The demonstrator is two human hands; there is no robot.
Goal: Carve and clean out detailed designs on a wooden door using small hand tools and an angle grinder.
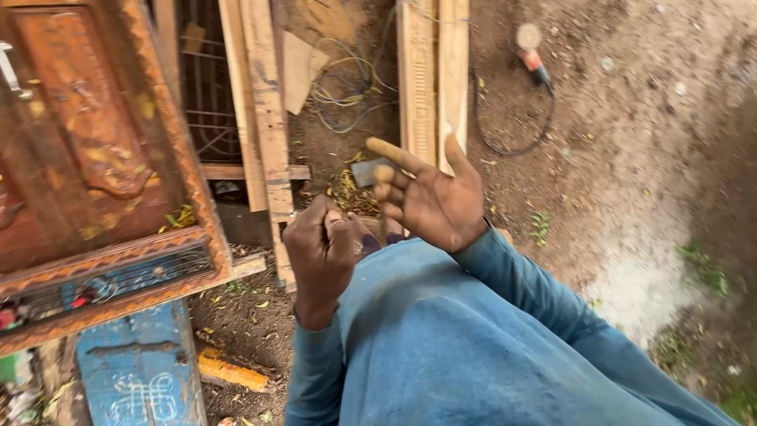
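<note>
Right hand (430,201) raised palm-up and open, fingers spread and loosely curled, with a small dark flat block (371,171) resting against the fingertips at the far left edge of the palm. Left hand (323,248) just beside and below the right one, closed into a fist around a thin rod-like thing, too blurred to tell what kind; its tip hidden between the two hands. Both wrists wrapped in blue sleeves (505,276), folded in over a blue-clad lap.

Beyond the right hand's fingertips, two pale wooden planks (434,79) laid side by side on the bare dirt ground (646,158). Farther off and to the right of that hand, an angle grinder (532,51) with a black cord (512,146) looping back toward the planks. Ahead of the left hand, a tangle of yellow and dark wires (347,91) and further narrow planks (264,110) leaning across the dirt. Well to the left of the left hand, a carved reddish-brown wooden door panel (87,150) with an ornate frame, and below it a blue painted metal piece (142,371). Near the left elbow, a yellow-orange stick-like thing (229,372) on the ground.
</note>
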